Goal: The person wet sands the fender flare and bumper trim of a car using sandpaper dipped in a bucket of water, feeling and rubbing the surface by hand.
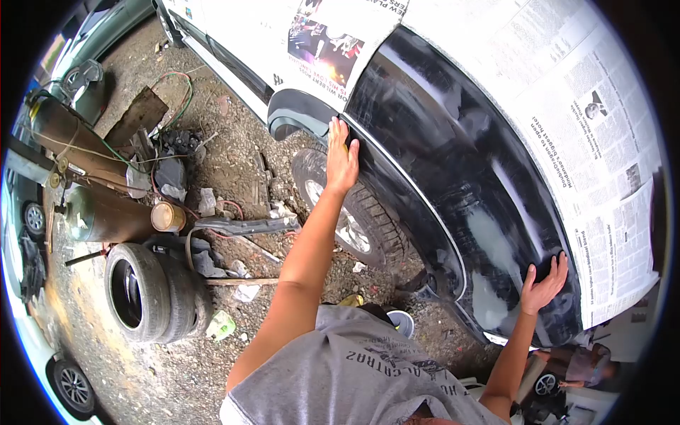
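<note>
A black car fender (439, 149), dull and streaked with pale patches, fills the right of the view. My left hand (342, 159) lies at the fender's edge by the wheel arch trim, its fingers stretched out. Low on the same panel, near its newspaper-covered border, my right hand (544, 285) rests with fingers apart. Neither palm shows anything held. Newspaper sheets (602, 163) cover the parts beside the black panel. Below my left hand is the car's wheel (354, 227), with its tyre partly under the fender.
Used tyres (138, 290) stand at the left near gas cylinders (106, 212) and a rusty can (168, 217). Hoses, a black plastic strip (248, 225) and scraps lie on the dirt. Another person (581, 365) is at the lower right. Parked cars line the left edge.
</note>
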`<state>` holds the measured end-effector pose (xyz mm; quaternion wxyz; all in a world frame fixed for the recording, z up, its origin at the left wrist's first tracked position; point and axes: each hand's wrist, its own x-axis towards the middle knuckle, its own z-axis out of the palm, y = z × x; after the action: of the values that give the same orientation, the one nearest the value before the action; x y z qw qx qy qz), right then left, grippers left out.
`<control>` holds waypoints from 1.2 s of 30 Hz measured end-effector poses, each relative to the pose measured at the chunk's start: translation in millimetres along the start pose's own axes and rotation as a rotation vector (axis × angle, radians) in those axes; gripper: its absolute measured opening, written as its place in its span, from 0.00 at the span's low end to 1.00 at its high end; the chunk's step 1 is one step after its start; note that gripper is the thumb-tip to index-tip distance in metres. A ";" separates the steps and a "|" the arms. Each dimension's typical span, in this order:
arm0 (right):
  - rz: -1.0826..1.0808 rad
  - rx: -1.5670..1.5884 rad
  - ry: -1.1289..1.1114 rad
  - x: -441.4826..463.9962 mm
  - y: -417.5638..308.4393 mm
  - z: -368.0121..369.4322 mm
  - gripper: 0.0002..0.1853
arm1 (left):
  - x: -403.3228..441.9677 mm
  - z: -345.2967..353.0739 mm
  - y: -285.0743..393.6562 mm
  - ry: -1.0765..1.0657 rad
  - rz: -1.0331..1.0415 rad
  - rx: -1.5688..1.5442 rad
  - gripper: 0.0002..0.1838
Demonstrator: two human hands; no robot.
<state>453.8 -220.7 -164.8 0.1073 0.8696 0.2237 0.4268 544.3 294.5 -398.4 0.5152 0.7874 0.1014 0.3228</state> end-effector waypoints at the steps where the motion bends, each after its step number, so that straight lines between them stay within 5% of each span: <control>1: 0.003 -0.002 0.003 0.2 -0.6 0.0 0.29 | 1.5 -4.6 -2.2 -0.038 0.012 0.019 0.37; 5: 0.007 0.002 0.005 -0.8 -1.6 0.1 0.29 | -33.1 19.5 -48.7 0.101 -0.200 -0.201 0.41; 8: 0.007 -0.009 0.005 -1.7 -1.7 0.3 0.29 | -63.4 39.9 -12.8 0.080 -0.381 -0.425 0.44; 12: 0.003 -0.005 0.009 -0.8 -0.9 2.4 0.29 | -127.7 88.0 43.0 0.040 -0.232 -0.302 0.45; 18: 0.022 -0.009 -0.026 -2.6 0.5 2.3 0.30 | 1.2 44.6 -25.9 0.355 -0.424 -0.502 0.44; 22: 0.044 -0.012 -0.018 -0.6 -2.0 -0.8 0.29 | -42.3 71.9 -1.6 0.307 -0.388 -0.381 0.43; 25: 0.054 0.000 -0.017 -0.5 -4.0 -1.8 0.30 | -121.6 95.9 49.1 0.063 -0.377 -0.233 0.47; 28: 0.052 -0.002 -0.020 -0.3 -3.1 -1.9 0.30 | -73.3 67.8 12.8 0.176 -0.354 -0.402 0.49; 30: 0.067 -0.005 -0.027 1.8 -4.8 -3.6 0.30 | -23.2 42.9 -19.0 0.144 -0.525 -0.827 0.49; 32: 0.047 0.004 -0.001 3.1 -3.8 -4.0 0.31 | -19.6 50.9 -13.2 0.276 -0.488 -0.405 0.49; 36: 0.103 -0.011 -0.019 3.2 -5.7 -6.2 0.36 | -118.8 88.8 31.9 0.065 -0.359 -0.339 0.45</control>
<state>448.9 -214.3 -161.0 0.0920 0.8834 0.1752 0.4248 501.6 155.5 -441.6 0.6856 0.6482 0.2004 0.2638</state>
